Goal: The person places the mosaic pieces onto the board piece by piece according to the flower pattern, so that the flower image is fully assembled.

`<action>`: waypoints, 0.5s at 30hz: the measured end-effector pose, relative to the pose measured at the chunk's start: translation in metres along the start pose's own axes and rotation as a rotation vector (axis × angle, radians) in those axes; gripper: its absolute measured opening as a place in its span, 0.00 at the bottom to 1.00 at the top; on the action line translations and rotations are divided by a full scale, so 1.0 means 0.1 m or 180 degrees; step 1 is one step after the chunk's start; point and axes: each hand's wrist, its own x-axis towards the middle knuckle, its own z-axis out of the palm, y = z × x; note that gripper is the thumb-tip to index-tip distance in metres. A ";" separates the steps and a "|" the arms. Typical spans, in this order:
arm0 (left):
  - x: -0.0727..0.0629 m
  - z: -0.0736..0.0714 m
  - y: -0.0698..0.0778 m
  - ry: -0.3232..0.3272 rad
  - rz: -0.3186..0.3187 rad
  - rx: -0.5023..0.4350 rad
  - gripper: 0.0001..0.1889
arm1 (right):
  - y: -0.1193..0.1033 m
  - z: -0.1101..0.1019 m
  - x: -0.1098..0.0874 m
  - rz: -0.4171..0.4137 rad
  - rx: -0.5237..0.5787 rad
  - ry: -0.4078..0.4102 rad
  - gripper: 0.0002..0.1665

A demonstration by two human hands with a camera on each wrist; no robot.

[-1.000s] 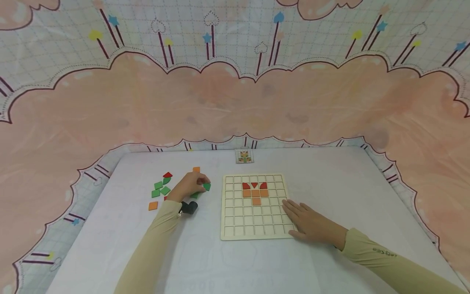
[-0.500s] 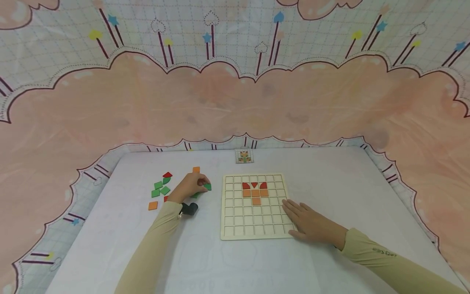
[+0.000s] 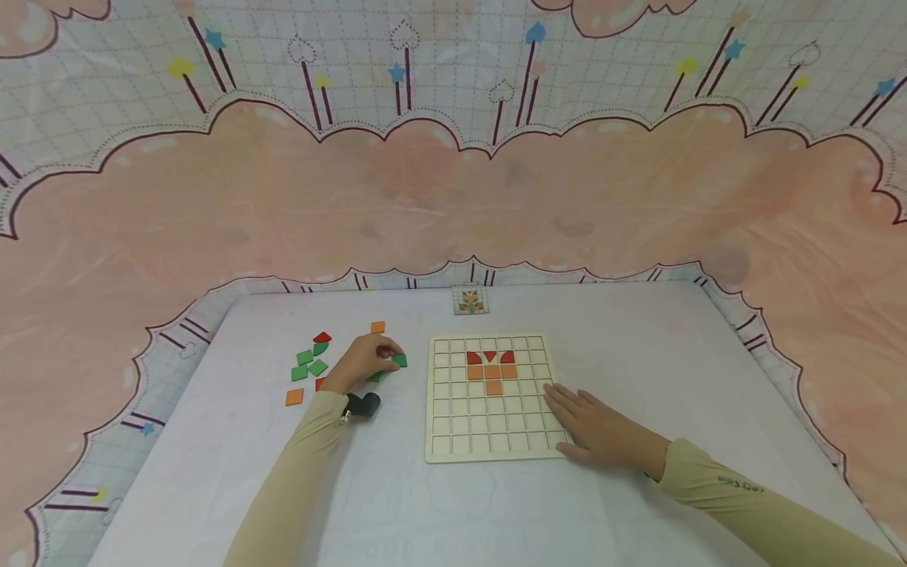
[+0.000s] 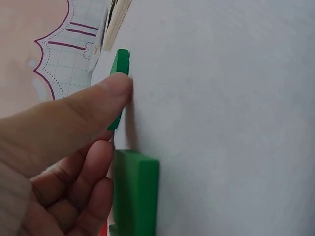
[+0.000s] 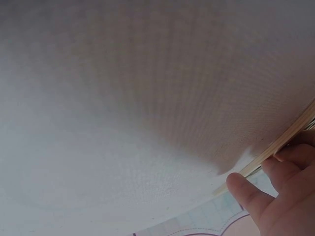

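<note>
My left hand pinches a small green tile between thumb and fingers, left of the wooden grid board. In the left wrist view the tile is seen nearly edge-on, its outline partly hidden by the thumb. Another green piece lies below it on the table, close to the curled fingers. My right hand rests at the board's right edge, fingers straight; the right wrist view shows fingertips against the board's edge. Red pieces and orange squares sit in the board's upper cells.
Left of my left hand lie loose green tiles, a red piece and an orange square. Another orange square lies beyond that hand. A small pattern card stands behind the board. A black device is at my left wrist.
The green tile has turned slightly between my left fingers and shows a different outline. Both hands and the board stay in place; the head view shifts very slightly.
</note>
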 end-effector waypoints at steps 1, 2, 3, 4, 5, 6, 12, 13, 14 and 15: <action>0.00 0.00 -0.01 0.0011 0.0017 -0.0014 0.12 | 0.00 0.00 0.00 -0.0001 -0.0004 -0.0002 0.42; 0.00 0.00 -0.01 0.0024 0.0027 -0.0031 0.12 | 0.00 0.00 0.00 0.0001 -0.0008 -0.0010 0.42; -0.01 0.01 -0.02 0.0032 0.0018 -0.0054 0.11 | 0.00 0.00 0.00 0.0003 -0.0007 -0.0017 0.42; -0.01 0.01 -0.02 0.0040 0.0027 -0.0060 0.11 | 0.00 0.00 0.00 0.0006 -0.0001 -0.0023 0.42; -0.01 0.01 -0.02 0.0045 0.0028 -0.0071 0.11 | 0.00 0.00 0.00 0.0010 0.0010 -0.0030 0.42; -0.01 0.02 -0.03 0.0052 0.0017 -0.0088 0.11 | 0.00 0.00 0.00 0.0014 0.0016 -0.0038 0.42; -0.02 0.04 -0.05 0.0092 -0.0006 -0.0142 0.12 | 0.00 0.01 0.00 0.0037 0.0038 -0.0057 0.42; -0.02 0.04 -0.06 0.0098 -0.0003 -0.0150 0.11 | 0.00 0.01 0.00 0.0042 0.0043 -0.0065 0.42; -0.03 0.04 -0.06 0.0101 -0.0008 -0.0159 0.11 | 0.00 0.01 0.00 0.0044 0.0047 -0.0069 0.42; -0.03 0.04 -0.05 0.0106 -0.0008 -0.0172 0.11 | 0.00 0.01 0.00 0.0046 0.0046 -0.0073 0.42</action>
